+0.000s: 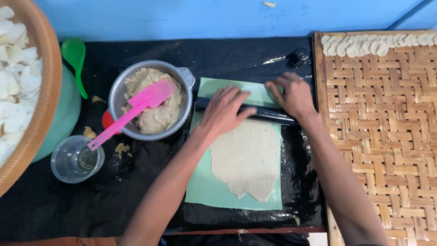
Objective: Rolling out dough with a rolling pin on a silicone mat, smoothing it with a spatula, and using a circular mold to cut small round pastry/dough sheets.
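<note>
Dough sheet (248, 157) lies flat on a green mat (205, 187) on the black surface (68, 205); both hands, left (223, 111) and right (293, 95), press open-palmed on a black rolling pin (268, 114) at its far edge.

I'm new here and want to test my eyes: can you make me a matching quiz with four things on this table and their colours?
Things:
1. spatula
2. spoon
3. roller
4. dough sheet

Colours:
a. green
b. beige
c. pink
d. black

Pairs: 1-c, 2-a, 3-d, 4-b. Both hands, left and right, rest flat on the roller.
</note>
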